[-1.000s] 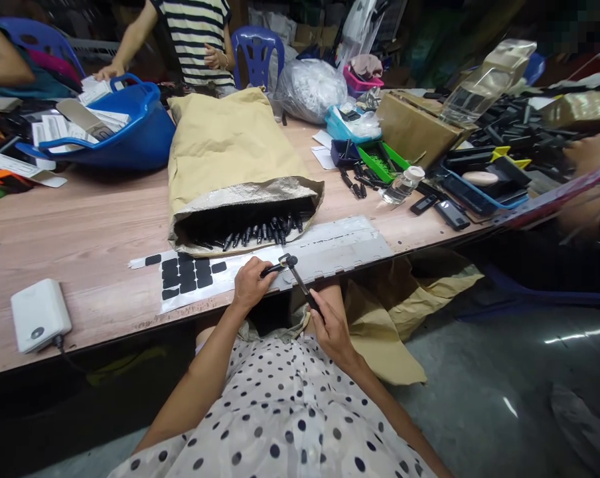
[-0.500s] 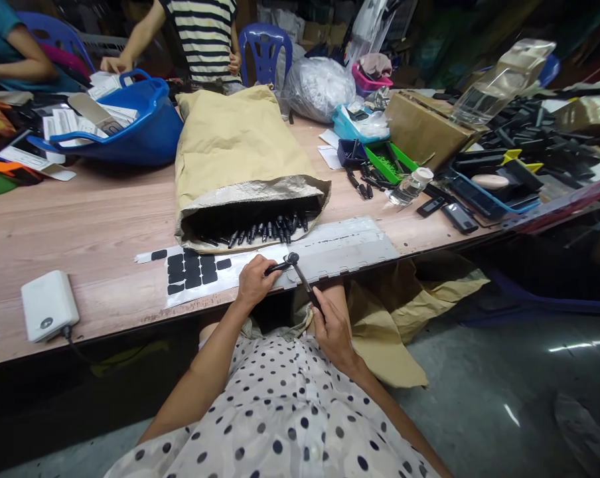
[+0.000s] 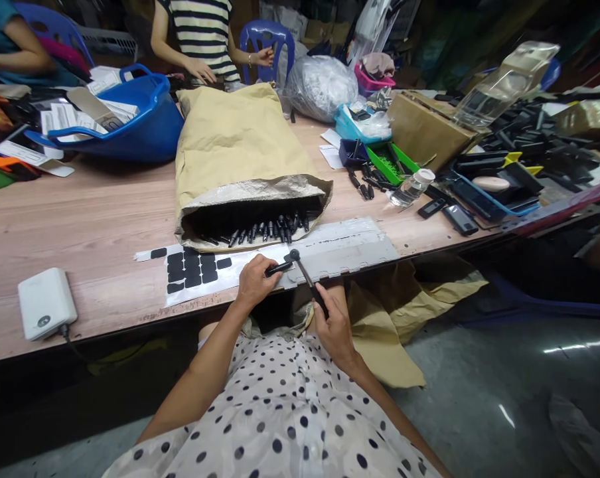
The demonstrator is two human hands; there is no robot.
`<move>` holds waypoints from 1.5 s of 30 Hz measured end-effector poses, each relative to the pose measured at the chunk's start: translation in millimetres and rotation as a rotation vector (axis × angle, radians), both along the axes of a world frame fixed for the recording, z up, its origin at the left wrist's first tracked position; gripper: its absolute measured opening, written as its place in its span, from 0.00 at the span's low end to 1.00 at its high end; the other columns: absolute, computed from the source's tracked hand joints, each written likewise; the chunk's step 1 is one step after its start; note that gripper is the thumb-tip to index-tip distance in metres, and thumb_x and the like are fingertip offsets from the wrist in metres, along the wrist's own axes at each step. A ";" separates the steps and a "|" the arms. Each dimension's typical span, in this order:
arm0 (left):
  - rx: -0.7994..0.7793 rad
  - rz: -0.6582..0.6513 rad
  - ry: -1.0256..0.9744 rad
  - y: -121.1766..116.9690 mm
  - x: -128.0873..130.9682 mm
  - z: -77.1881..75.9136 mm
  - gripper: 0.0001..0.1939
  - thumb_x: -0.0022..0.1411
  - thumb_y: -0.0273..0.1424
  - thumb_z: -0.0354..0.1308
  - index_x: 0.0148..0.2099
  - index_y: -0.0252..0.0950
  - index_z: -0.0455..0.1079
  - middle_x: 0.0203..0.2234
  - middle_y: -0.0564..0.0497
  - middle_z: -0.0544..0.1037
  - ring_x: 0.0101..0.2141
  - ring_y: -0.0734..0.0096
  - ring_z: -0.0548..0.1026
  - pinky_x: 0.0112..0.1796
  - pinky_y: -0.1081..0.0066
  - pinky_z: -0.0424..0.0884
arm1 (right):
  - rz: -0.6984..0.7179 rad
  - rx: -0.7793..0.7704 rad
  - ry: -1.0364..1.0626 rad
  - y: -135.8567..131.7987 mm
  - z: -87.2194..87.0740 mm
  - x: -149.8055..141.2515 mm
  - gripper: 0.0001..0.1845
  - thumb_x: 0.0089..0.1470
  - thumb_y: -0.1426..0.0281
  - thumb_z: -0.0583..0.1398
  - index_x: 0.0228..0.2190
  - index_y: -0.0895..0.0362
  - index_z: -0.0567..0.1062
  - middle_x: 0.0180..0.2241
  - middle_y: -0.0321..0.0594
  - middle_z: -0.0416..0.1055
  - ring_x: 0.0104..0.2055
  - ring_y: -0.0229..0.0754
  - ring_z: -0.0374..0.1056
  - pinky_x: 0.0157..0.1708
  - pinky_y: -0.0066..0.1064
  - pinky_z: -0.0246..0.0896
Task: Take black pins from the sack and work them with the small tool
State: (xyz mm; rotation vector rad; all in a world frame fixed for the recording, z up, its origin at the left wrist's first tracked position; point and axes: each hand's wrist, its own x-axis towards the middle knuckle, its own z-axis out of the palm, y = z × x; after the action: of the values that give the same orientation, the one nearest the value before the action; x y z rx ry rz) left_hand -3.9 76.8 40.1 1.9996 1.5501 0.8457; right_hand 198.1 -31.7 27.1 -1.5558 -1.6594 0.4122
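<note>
Your left grip (image 3: 255, 280) clamps a black piece (image 3: 279, 268), right grip (image 3: 334, 322) a round-headed tool (image 3: 305, 273). If you slip, the piece may jump.

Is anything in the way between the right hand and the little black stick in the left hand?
Only the tool in the right hand: its round head is by the tip of the black stick in the left hand. Whether they touch, I can't tell. Nothing else visible stands between.
</note>
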 end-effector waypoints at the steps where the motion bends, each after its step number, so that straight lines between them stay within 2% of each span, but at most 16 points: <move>1: 0.006 0.001 0.008 -0.2 0.3 0.2 0.06 0.58 0.32 0.64 0.39 0.41 0.77 0.31 0.54 0.73 0.29 0.71 0.71 0.34 0.70 0.69 | -0.034 -0.001 0.003 2.6 0.2 2.4 0.25 0.65 0.67 0.52 0.61 0.54 0.70 0.51 0.46 0.77 0.53 0.46 0.72 0.53 0.37 0.71; 7: 0.038 -0.014 0.057 -0.7 -0.4 -1.3 0.06 0.61 0.33 0.62 0.41 0.41 0.77 0.31 0.53 0.74 0.30 0.69 0.71 0.34 0.70 0.69 | -0.188 -0.057 0.026 14.3 -7.1 12.1 0.27 0.62 0.69 0.51 0.60 0.53 0.70 0.49 0.47 0.73 0.53 0.47 0.71 0.52 0.38 0.70; 13: 0.062 -0.033 0.065 0.9 -2.6 -3.7 0.07 0.65 0.35 0.58 0.42 0.41 0.77 0.32 0.51 0.74 0.33 0.67 0.73 0.36 0.69 0.70 | -0.133 -0.124 0.048 21.0 -19.0 19.4 0.29 0.60 0.69 0.52 0.62 0.55 0.68 0.51 0.49 0.73 0.57 0.49 0.68 0.59 0.44 0.66; 16: 0.092 -0.039 0.066 -0.3 -2.9 -1.2 0.08 0.66 0.35 0.57 0.42 0.40 0.76 0.32 0.51 0.75 0.34 0.65 0.74 0.37 0.67 0.71 | -0.077 -0.144 0.055 23.6 -19.1 23.9 0.30 0.61 0.68 0.52 0.63 0.56 0.67 0.53 0.49 0.72 0.57 0.49 0.69 0.59 0.44 0.66; 19: 0.167 -0.087 0.025 -12.7 -2.4 3.2 0.09 0.68 0.36 0.55 0.43 0.39 0.75 0.33 0.49 0.76 0.35 0.65 0.75 0.37 0.67 0.72 | -0.039 -0.139 0.026 24.0 -16.7 25.4 0.30 0.61 0.68 0.52 0.64 0.54 0.66 0.53 0.48 0.73 0.54 0.48 0.70 0.56 0.42 0.69; 23: 0.245 -0.284 -0.034 -47.3 -2.1 0.2 0.12 0.70 0.37 0.52 0.44 0.39 0.75 0.31 0.48 0.77 0.33 0.66 0.76 0.36 0.68 0.73 | -0.064 -0.137 -0.032 22.8 -13.8 22.4 0.30 0.61 0.68 0.52 0.64 0.55 0.66 0.50 0.49 0.74 0.53 0.49 0.71 0.55 0.42 0.70; 25: 0.208 -0.350 -0.023 -63.9 -2.7 -7.4 0.12 0.70 0.36 0.52 0.44 0.39 0.75 0.31 0.49 0.78 0.32 0.67 0.77 0.35 0.69 0.73 | -0.076 -0.154 -0.042 22.5 -12.6 20.4 0.30 0.61 0.68 0.52 0.64 0.56 0.66 0.50 0.49 0.74 0.53 0.49 0.71 0.54 0.42 0.70; 27: 0.106 -0.333 0.029 -74.8 -3.1 -17.4 0.11 0.69 0.35 0.52 0.45 0.39 0.75 0.32 0.48 0.79 0.32 0.65 0.79 0.34 0.70 0.73 | -0.079 -0.175 -0.035 22.5 -11.4 18.9 0.30 0.61 0.68 0.52 0.64 0.56 0.66 0.51 0.49 0.75 0.53 0.50 0.71 0.53 0.41 0.71; 30: -0.129 -0.241 0.195 -80.1 -1.7 -32.4 0.10 0.67 0.32 0.54 0.45 0.38 0.76 0.35 0.45 0.82 0.33 0.59 0.81 0.30 0.68 0.72 | -0.084 -0.193 -0.015 22.9 -10.1 17.5 0.30 0.61 0.67 0.51 0.64 0.56 0.66 0.52 0.50 0.75 0.53 0.50 0.71 0.52 0.41 0.71; 33: -0.330 -0.243 0.309 -79.6 2.9 -40.6 0.08 0.64 0.29 0.57 0.44 0.37 0.77 0.34 0.44 0.83 0.33 0.55 0.81 0.28 0.68 0.69 | -0.090 -0.190 -0.013 23.5 -9.6 16.6 0.30 0.61 0.67 0.51 0.63 0.56 0.66 0.52 0.50 0.75 0.53 0.50 0.71 0.52 0.41 0.71; 36: -0.377 -0.330 0.304 -80.3 9.2 -36.8 0.08 0.59 0.27 0.62 0.41 0.40 0.77 0.31 0.47 0.83 0.32 0.57 0.81 0.27 0.70 0.67 | -0.089 -0.182 -0.025 23.9 -9.7 16.2 0.30 0.61 0.68 0.51 0.64 0.56 0.66 0.50 0.49 0.76 0.52 0.49 0.72 0.51 0.40 0.72; 39: -0.295 -0.406 0.193 -76.4 13.6 -20.1 0.04 0.58 0.28 0.62 0.37 0.41 0.77 0.28 0.51 0.82 0.29 0.64 0.79 0.28 0.71 0.68 | -0.090 -0.166 -0.046 23.9 -10.5 16.5 0.30 0.61 0.68 0.51 0.63 0.56 0.66 0.49 0.49 0.76 0.52 0.49 0.72 0.51 0.40 0.72; 41: -0.151 -0.364 0.039 -63.6 12.2 -5.3 0.06 0.62 0.31 0.58 0.36 0.41 0.76 0.27 0.52 0.80 0.26 0.68 0.76 0.28 0.71 0.69 | -0.090 -0.149 -0.061 23.6 -11.3 17.0 0.30 0.61 0.68 0.51 0.63 0.56 0.66 0.50 0.48 0.76 0.53 0.49 0.71 0.52 0.40 0.72; 42: -0.062 -0.286 -0.034 -52.9 9.5 1.9 0.08 0.64 0.32 0.55 0.37 0.40 0.76 0.26 0.52 0.79 0.25 0.69 0.74 0.27 0.71 0.69 | -0.088 -0.140 -0.064 23.5 -11.9 17.3 0.30 0.61 0.68 0.51 0.63 0.55 0.66 0.50 0.48 0.76 0.53 0.49 0.71 0.52 0.40 0.71; 43: 0.024 -0.177 -0.085 -39.6 5.4 8.4 0.09 0.65 0.33 0.54 0.38 0.39 0.76 0.25 0.52 0.78 0.24 0.70 0.73 0.27 0.71 0.69 | -0.085 -0.133 -0.062 23.5 -12.6 17.4 0.30 0.61 0.69 0.51 0.64 0.55 0.66 0.50 0.48 0.76 0.53 0.48 0.72 0.52 0.40 0.71; 45: 0.152 0.126 -0.086 -7.9 -6.4 17.5 0.09 0.65 0.32 0.53 0.39 0.38 0.75 0.26 0.51 0.76 0.27 0.68 0.73 0.32 0.68 0.72 | -0.083 -0.124 -0.047 23.7 -14.0 17.6 0.30 0.61 0.69 0.52 0.64 0.54 0.66 0.50 0.47 0.76 0.52 0.48 0.72 0.52 0.39 0.72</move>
State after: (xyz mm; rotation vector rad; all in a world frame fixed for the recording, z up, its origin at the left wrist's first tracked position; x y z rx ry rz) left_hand -10.3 68.9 57.6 1.9565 1.6194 1.1144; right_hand 215.7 -8.1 13.1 -1.7308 -1.6249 0.4447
